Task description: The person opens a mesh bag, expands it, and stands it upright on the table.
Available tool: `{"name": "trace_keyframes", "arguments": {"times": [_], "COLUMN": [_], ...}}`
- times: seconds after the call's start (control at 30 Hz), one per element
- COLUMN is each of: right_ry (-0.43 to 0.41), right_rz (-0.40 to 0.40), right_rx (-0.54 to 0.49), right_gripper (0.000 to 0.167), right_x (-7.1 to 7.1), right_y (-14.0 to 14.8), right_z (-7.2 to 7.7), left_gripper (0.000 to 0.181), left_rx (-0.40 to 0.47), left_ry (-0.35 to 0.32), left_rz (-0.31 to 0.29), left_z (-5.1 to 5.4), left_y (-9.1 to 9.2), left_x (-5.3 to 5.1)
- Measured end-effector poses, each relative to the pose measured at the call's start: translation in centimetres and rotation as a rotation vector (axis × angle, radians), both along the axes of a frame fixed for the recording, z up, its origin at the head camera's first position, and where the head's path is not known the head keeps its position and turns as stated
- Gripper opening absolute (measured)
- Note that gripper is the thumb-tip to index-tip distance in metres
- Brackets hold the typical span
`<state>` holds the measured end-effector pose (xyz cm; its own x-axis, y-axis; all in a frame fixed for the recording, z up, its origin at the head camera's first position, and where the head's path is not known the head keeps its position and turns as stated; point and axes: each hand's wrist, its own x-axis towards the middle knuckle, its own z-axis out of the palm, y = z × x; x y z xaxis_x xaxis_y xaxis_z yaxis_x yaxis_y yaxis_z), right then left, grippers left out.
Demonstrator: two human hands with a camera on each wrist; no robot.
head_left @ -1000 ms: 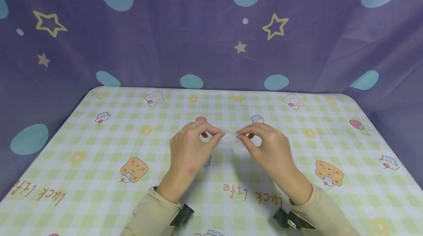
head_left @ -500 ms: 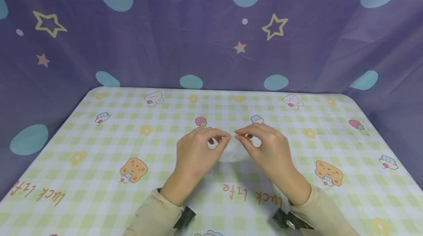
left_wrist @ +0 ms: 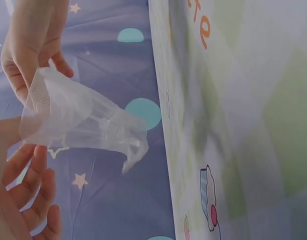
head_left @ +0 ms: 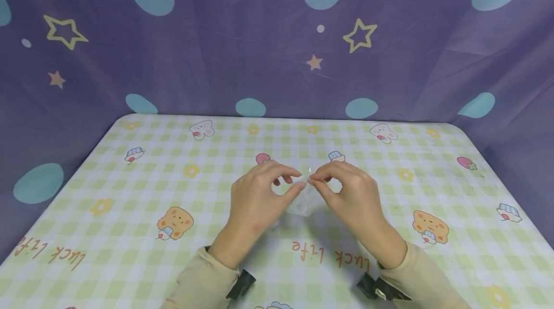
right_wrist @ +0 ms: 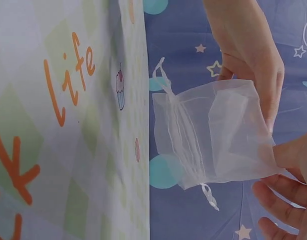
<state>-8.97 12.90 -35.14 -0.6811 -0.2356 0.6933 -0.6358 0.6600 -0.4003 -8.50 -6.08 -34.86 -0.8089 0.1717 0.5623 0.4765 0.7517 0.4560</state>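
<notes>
A sheer white drawstring pouch [right_wrist: 198, 135] hangs above the table with its gathered, drawstring end lowermost. Cord loops stick out at both sides of the gather. Near its upper corner, my right hand [head_left: 352, 193] pinches the pouch between thumb and index finger. My left hand [head_left: 255, 198] is beside that same edge, thumb and index finger parted; whether the thumb touches the mesh I cannot tell. The left wrist view has the pouch [left_wrist: 78, 115] between both hands. A whiter patch shows through the mesh; a fold or something inside, I cannot tell which.
A green-and-white checked cloth [head_left: 207, 246] with printed cartoons and lettering covers the table. Behind it hangs a purple curtain [head_left: 268, 54] with stars and blue ovals. Black wrist mounts [head_left: 241, 284] show below the sleeves.
My left hand moved right towards the right hand, then its pinched thumb and index finger parted. The right hand stays nearly still. More of the pouch shows below the fingers.
</notes>
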Motion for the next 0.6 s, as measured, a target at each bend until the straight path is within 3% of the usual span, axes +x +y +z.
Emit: {"name": "trace_keyframes", "arguments": {"times": [0.13,0.47,0.6], "right_ry": [0.013,-0.039,-0.04], "right_rz": [-0.006,-0.055,-0.065], "right_rx": [-0.01,0.032,0.024], "right_gripper": [0.02,0.016,0.012], "right_x": [0.01,0.05,0.08], "right_y": [-0.11,-0.15,-0.12], "right_z": [-0.07,-0.23,-0.19], "left_gripper": [0.006,0.003,0.003], "left_rx": [0.008,0.099,0.1], "left_ry": [0.008,0.037,0.034], "left_rz": [-0.007,0.074,0.077], "left_z": [0.14,0.27,0.28], "left_y": [0.04,-0.29,-0.36], "left_x": [0.11,-0.11,-0.14]}}
